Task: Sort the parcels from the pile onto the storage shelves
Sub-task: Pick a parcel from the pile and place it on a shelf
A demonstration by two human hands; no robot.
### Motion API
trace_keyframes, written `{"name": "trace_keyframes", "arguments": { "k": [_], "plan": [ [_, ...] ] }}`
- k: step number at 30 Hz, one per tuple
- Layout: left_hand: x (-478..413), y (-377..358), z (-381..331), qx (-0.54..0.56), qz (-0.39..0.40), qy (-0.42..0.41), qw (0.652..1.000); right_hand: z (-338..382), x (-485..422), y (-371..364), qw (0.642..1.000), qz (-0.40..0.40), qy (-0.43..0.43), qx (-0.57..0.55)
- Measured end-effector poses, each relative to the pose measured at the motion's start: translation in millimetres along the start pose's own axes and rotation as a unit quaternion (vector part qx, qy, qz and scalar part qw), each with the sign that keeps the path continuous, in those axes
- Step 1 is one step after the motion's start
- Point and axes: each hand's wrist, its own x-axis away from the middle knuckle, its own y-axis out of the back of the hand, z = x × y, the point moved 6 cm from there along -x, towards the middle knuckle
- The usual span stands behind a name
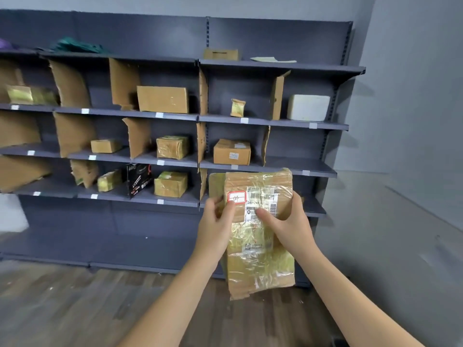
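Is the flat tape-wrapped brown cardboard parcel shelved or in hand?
In hand. The left hand and right hand grip the flat tape-wrapped brown cardboard parcel upright in front of the grey metal shelves.

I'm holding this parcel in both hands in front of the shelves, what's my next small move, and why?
Probably check the red-edged sticker on the parcel, then scan the shelf tags for its match. Left hand and right hand both grip the parcel, unshelved, sticker facing you; the tags are too blurred here to read.
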Motion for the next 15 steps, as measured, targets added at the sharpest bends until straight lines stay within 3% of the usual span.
{"name": "trace_keyframes", "arguments": {
  "k": [15],
  "plan": [
    [-153,210,31,-0.020,-0.110,0.029,0.993,39,-115,-261,0.995,0.096,0.021,-0.014]
  ]
}}
